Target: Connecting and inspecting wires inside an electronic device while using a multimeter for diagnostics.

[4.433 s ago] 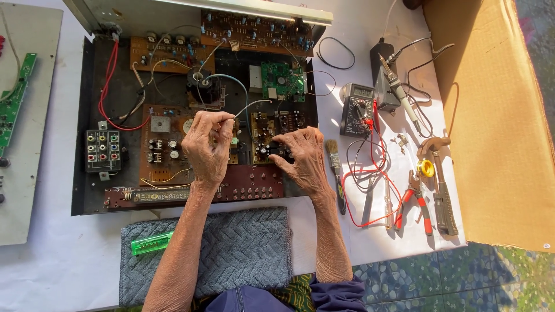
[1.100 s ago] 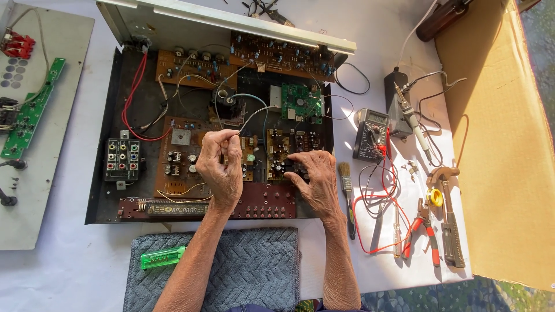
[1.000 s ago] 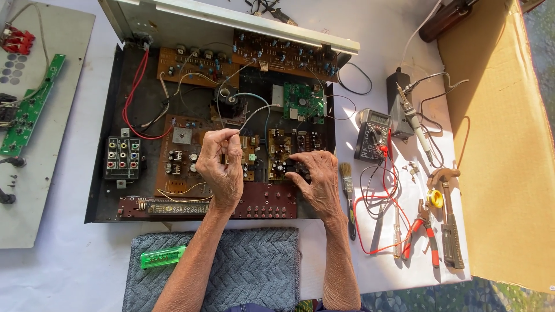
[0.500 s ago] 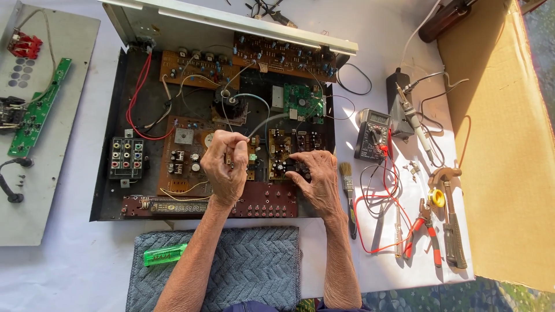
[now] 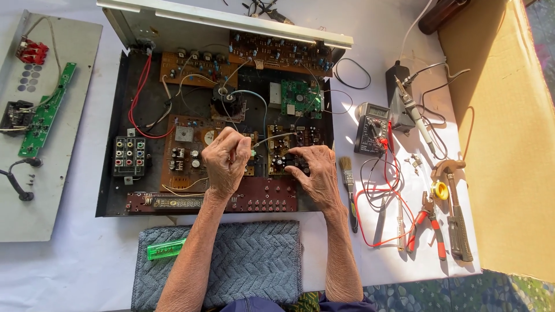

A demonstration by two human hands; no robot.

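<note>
Left hand (image 5: 226, 159) pinches a grey wire (image 5: 272, 137) mid-frame; right hand (image 5: 312, 170) presses open-fingered on the board (image 5: 283, 151). Tugging might tear a solder joint.

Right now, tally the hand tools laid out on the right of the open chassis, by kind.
Multimeter: 1
Soldering iron: 1
Brush: 1
Red-handled pliers: 1
Hammer: 1
Solder spool: 1
Total: 6
</note>
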